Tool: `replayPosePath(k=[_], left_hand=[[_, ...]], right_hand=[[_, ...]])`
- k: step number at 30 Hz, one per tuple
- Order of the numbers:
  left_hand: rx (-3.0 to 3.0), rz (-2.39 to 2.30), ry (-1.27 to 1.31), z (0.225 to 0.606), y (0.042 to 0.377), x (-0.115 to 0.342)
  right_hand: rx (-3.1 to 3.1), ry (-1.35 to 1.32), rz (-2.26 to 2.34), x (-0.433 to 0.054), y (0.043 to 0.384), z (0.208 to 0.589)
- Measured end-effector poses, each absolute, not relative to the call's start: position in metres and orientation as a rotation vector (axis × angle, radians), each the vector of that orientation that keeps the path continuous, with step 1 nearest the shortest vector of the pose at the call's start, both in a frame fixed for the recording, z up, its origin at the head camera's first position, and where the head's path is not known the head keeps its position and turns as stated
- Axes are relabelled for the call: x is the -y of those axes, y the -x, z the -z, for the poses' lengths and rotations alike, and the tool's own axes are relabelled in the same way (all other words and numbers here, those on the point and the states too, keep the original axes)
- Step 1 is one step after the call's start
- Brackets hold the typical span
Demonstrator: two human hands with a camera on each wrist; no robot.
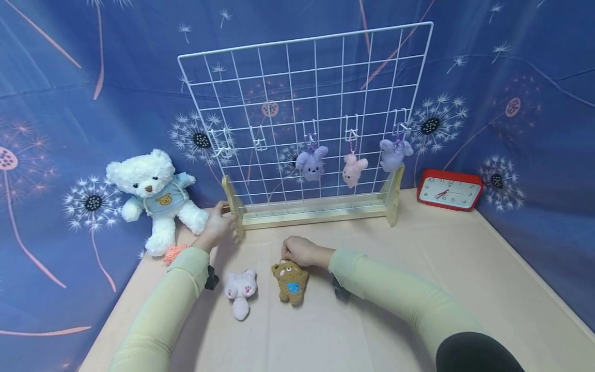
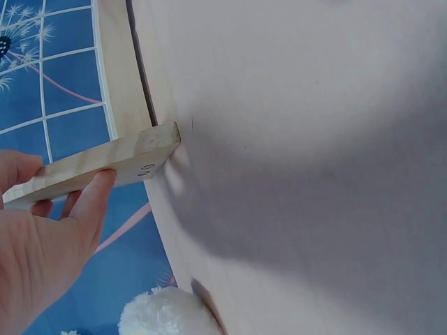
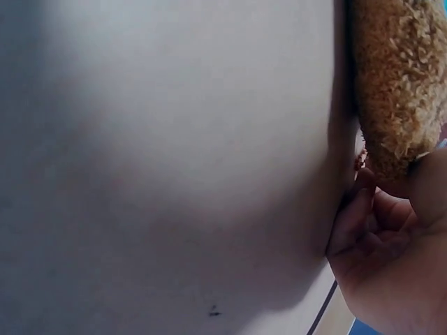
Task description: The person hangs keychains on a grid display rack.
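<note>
At the left end of a white wire grid rack (image 1: 316, 98), my left hand (image 1: 218, 225) holds the wooden end support (image 2: 140, 153). In the left wrist view the thumb lies on one side of the wood and fingers on the other. My right hand (image 1: 302, 251) pinches the small beaded chain (image 3: 361, 157) at the head of a brown plush bear keychain (image 1: 293, 281), which lies face up on the table with a blue patch on its belly. Left of the bear lies a pale plush charm (image 1: 240, 284) with pink paw pads.
Two purple plush charms (image 1: 311, 164) and a pink one (image 1: 354, 170) hang from hooks on the grid; two bare hooks (image 1: 260, 143) hang further left. A white teddy bear (image 1: 160, 201) sits at the left, a coral tassel (image 1: 175, 253) beside it. A red clock (image 1: 450, 190) stands right.
</note>
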State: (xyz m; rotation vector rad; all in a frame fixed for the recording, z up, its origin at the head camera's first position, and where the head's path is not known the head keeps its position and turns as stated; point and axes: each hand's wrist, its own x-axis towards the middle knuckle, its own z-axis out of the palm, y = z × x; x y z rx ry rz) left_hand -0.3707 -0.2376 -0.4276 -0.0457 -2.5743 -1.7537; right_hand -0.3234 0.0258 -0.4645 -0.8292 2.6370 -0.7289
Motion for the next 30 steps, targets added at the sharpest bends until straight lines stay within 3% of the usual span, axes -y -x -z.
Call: replayPosePath(k=[24,30], left_hand=[[2.578,1.748,0.032,0.4251,0.3696,0.2335],[2.570,1.754,0.022,0.4262,0.3693,0.2342]], right_hand=[[-2.375,0.812,1.292,-0.0341,0.3196,0.4599],[-2.379,0.939,1.345,-0.0339,0.3180,0.4566]])
